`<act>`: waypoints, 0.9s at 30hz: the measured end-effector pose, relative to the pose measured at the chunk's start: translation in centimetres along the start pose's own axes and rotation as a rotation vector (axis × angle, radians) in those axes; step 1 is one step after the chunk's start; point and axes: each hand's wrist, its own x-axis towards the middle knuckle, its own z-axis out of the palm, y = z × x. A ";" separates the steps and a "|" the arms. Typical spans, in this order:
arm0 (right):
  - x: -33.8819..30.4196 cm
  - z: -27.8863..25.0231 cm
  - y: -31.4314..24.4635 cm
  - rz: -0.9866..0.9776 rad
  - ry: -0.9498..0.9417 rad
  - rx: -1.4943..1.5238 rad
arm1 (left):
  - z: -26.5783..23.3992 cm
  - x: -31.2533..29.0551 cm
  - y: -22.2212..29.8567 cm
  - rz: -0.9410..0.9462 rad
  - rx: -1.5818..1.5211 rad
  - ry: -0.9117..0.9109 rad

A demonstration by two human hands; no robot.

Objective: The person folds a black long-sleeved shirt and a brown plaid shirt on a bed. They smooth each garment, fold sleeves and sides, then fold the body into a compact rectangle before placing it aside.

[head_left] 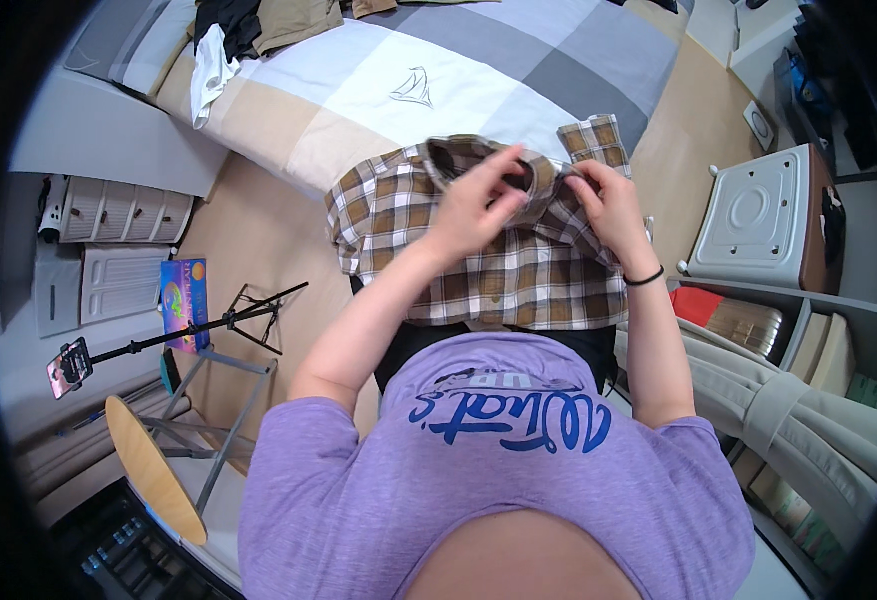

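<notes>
I am in a home, in what looks like a bedroom: ahead of me a bed wears a patchwork cover of white, grey and beige, with loose clothes heaped on its far left part. Pale wood-look flooring runs along the bed's near side. To the left of the bed, nearer me, stands a white drawer unit with small knobs; to its right, also nearer me, are grey household shelves.
</notes>
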 end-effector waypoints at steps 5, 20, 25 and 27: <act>2.0 0.9 2.5 0.089 -0.001 -0.175 | -7.9 3.1 -9.2 -0.099 0.622 0.121; 7.0 -11.6 -3.4 -0.273 0.030 -0.106 | -22.2 11.5 1.3 -0.031 0.489 -0.284; 9.9 -17.2 -11.2 -0.511 0.422 -0.028 | -26.2 13.7 16.4 0.042 0.257 -0.242; 10.5 -19.9 -14.5 -0.600 0.496 -0.078 | -26.9 13.9 21.1 0.210 0.314 -0.217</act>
